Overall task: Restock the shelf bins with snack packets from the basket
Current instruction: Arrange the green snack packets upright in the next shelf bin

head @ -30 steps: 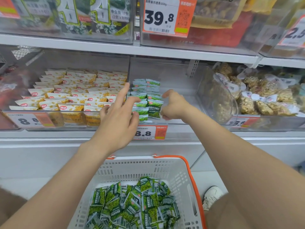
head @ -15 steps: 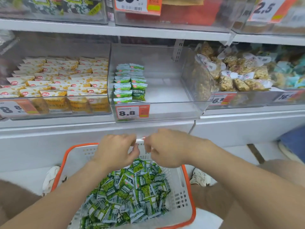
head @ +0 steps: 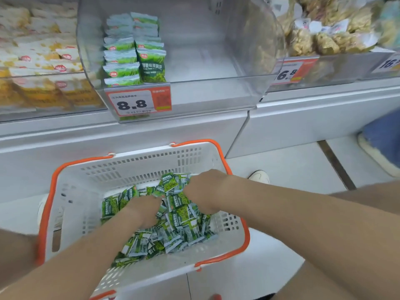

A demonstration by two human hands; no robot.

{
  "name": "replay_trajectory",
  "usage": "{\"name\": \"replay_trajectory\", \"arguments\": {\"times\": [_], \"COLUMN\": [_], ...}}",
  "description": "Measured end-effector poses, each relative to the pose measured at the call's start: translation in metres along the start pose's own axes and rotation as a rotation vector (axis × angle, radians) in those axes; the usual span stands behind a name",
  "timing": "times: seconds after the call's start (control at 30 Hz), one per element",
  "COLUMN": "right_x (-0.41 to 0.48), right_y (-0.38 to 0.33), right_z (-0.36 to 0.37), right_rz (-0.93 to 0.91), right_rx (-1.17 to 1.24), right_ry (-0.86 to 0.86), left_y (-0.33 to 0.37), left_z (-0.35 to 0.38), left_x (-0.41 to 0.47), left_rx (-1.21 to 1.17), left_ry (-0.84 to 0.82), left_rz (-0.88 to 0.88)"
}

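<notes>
A white basket with an orange rim (head: 71, 191) stands on the floor below the shelf, holding a loose heap of green snack packets (head: 179, 226). Both my hands are down in that heap. My left hand (head: 141, 212) is knuckles up, its fingers bent into the packets. My right hand (head: 205, 190) is curled round a bunch of packets at the heap's far side. Above, the clear shelf bin (head: 205, 80) with the 8.8 price tag (head: 138, 102) holds two short rows of green packets (head: 134, 50) at its left side; the bin's remaining floor is bare.
A bin of yellow-and-white packets (head: 43, 61) adjoins on the left and a bin of brown bagged snacks (head: 324, 40) on the right. The grey shelf base (head: 151, 131) runs behind the basket. My white shoe (head: 259, 176) is beside the basket, and something blue (head: 385, 144) lies on the floor at right.
My hands left the bin, dropped to the basket's rim, and now have sunk into the heap of green packets. The view has tilted down toward the basket.
</notes>
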State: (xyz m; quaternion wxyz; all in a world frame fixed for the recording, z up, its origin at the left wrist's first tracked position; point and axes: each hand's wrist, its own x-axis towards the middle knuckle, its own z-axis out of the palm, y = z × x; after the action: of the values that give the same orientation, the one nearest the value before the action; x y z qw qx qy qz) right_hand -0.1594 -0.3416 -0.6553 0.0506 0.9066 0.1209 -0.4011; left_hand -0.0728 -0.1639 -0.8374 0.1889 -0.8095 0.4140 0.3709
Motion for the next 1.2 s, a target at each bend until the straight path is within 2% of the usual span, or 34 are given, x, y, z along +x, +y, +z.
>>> {"name": "replay_trajectory", "arguments": {"times": [0.23, 0.37, 0.5, 0.67, 0.73, 0.9, 1.03, 1.2], "right_x": [0.015, 0.019, 0.02, 0.017, 0.014, 0.004, -0.009, -0.031], "right_y": [-0.007, -0.009, -0.013, -0.015, -0.015, -0.008, 0.005, 0.02], "right_z": [0.002, 0.0, -0.001, -0.011, -0.019, -0.043, -0.063, -0.086], "right_rz": [-0.046, -0.044, -0.06, -0.066, -0.06, 0.06, 0.172, 0.248], "right_rx": [-0.005, -0.023, -0.046, -0.041, -0.044, -0.006, 0.267, 0.664], "right_ry": [-0.021, -0.025, -0.03, 0.003, 0.036, 0.164, 0.342, 0.599], "left_y": [-0.003, 0.004, 0.0, -0.02, -0.023, -0.019, -0.013, -0.013], "left_z": [0.029, 0.037, 0.035, 0.021, 0.003, -0.057, -0.112, -0.162], "left_x": [0.02, 0.024, 0.024, 0.019, 0.009, -0.029, -0.077, -0.14], "left_rx": [0.091, 0.162, 0.15, -0.225, -0.393, -0.73, -1.092, -1.207], "left_ry": [-0.069, 0.02, -0.054, -0.035, 0.019, 0.376, 0.477, 0.617], "left_rz": [0.095, 0.058, 0.006, 0.0, -0.006, 0.06, 0.262, 0.367]}}
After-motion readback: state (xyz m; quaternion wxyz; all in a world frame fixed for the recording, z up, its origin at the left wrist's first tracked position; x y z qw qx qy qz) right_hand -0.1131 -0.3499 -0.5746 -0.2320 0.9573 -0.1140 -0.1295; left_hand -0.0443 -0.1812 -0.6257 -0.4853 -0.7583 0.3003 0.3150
